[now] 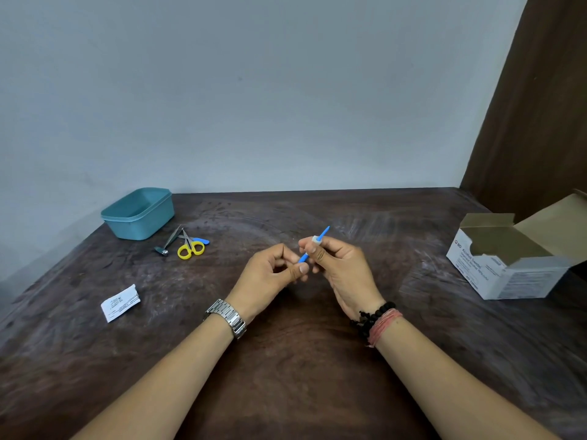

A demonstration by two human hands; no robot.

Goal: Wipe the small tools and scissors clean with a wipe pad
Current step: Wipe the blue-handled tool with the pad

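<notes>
Both hands grip one blue tool — left hand its lower end, right hand pinching one pad round it. Left of the grip: one scissors, one clipper, one tub — contents hidden.

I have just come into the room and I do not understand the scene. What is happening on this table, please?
A person is cleaning small tools at a dark table. The left hand pinches the lower end of a thin blue tool, and the right hand holds a white wipe pad wrapped around it. Yellow-handled scissors, a nail clipper and another blue-handled tool lie beside a teal tub. A torn wrapper lies left; an open swab box stands right.
</notes>
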